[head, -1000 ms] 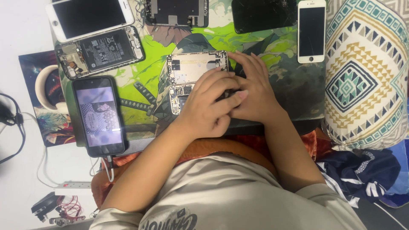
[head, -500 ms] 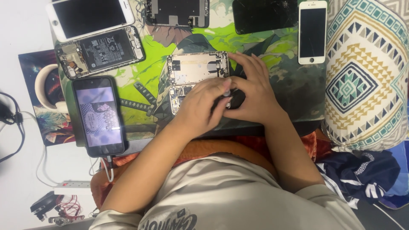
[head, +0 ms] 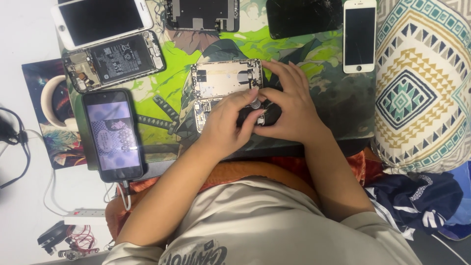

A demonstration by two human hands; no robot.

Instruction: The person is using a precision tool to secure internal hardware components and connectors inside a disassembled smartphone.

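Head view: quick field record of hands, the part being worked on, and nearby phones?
left hand: fingertips on a small dark part over the opened phone chassis
right hand: touching the same part, grip unclear
surface: green illustrated mat
lit phone: left, screen on, cable attached
opened phone with battery: upper left
white phone: upper right, screen dark

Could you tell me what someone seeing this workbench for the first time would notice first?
Most likely the bright green illustrated mat covering the table's middle, where the left hand and right hand meet over an opened phone frame, pinching a small dark part between them. Next, the lit phone at the mat's left edge, and the patterned cushion filling the right side.
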